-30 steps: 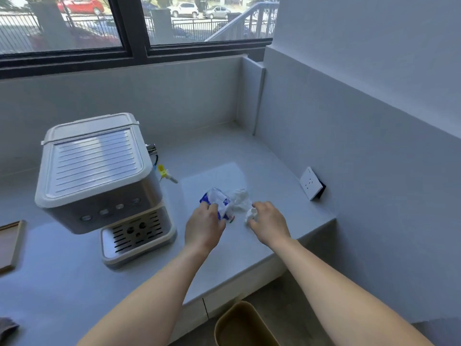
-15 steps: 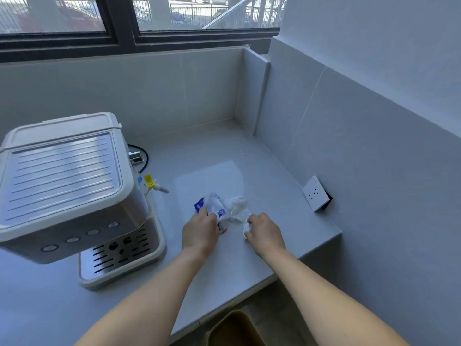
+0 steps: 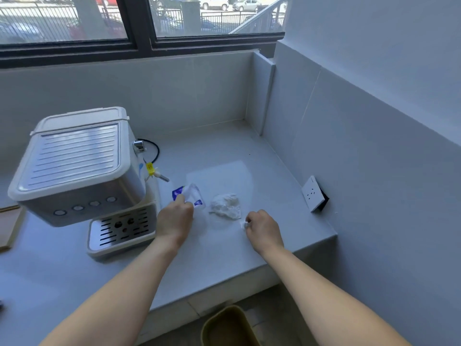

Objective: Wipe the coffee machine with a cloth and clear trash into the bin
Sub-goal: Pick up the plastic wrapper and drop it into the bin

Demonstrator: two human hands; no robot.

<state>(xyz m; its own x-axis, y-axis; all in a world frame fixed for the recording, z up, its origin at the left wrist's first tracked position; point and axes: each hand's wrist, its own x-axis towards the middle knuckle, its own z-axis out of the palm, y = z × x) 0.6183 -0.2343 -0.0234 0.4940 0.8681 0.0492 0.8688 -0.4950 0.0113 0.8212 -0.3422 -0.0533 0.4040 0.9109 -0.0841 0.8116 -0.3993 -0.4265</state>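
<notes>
The white coffee machine (image 3: 74,168) stands at the left of the grey counter (image 3: 224,258). My left hand (image 3: 174,221) is closed on a clear plastic wrapper with blue print (image 3: 192,196), just right of the machine's drip tray (image 3: 122,228). A crumpled white tissue (image 3: 227,206) lies loose on the counter between my hands. My right hand (image 3: 262,228) pinches a small white paper scrap (image 3: 243,225) right of the tissue. The tan bin (image 3: 229,328) sits on the floor below the counter's front edge.
A white wall socket (image 3: 311,193) hangs off the right wall near the counter corner. A black cable (image 3: 154,151) loops behind the machine. A wooden board (image 3: 10,226) lies at the far left. Tiled walls close the back and right.
My hands have drawn apart: the left has pulled the wrapper away to the left, the right has moved right with a scrap, and the tissue now lies free between them.
</notes>
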